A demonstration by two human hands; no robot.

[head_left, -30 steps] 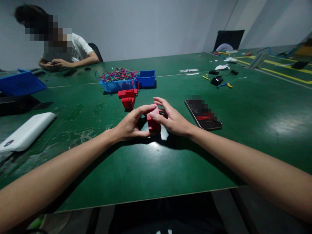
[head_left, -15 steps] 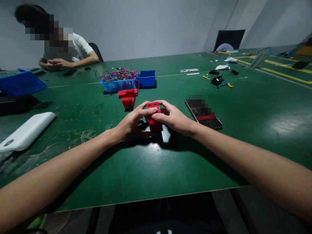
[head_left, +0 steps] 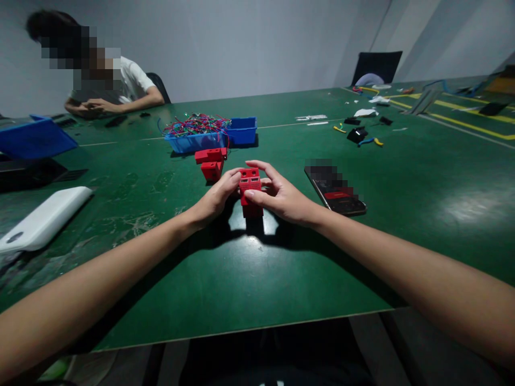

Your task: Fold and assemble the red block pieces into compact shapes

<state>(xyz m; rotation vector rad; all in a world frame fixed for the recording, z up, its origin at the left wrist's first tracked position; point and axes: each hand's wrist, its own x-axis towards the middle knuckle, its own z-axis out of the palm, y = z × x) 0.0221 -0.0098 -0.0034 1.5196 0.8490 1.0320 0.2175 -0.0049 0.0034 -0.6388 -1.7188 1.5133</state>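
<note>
Two red blocks with small holes and slots in their upper faces stand side by side as a red block pair (head_left: pixel 251 202) between my hands, over the green table (head_left: pixel 249 289). My right hand (head_left: pixel 281 195) grips the pair from the right, thumb across the front and index finger at the top edge. From the left, my left hand (head_left: pixel 219 197) holds its fingertips against the pair's upper left side; some of its fingers are hidden. More red blocks (head_left: pixel 211 170) lie just beyond my left hand.
A blue bin of wires (head_left: pixel 195 141) and a smaller blue bin (head_left: pixel 242 131) stand behind. A phone (head_left: pixel 336 192) lies right, a white power bank (head_left: pixel 48 217) left. Pliers (head_left: pixel 372 142) lie farther right. Another person (head_left: pixel 132 83) sits at the far left.
My left thumb has drawn back from the front of the red blocks to their left side, uncovering the slots. The blocks have shifted slightly left.
</note>
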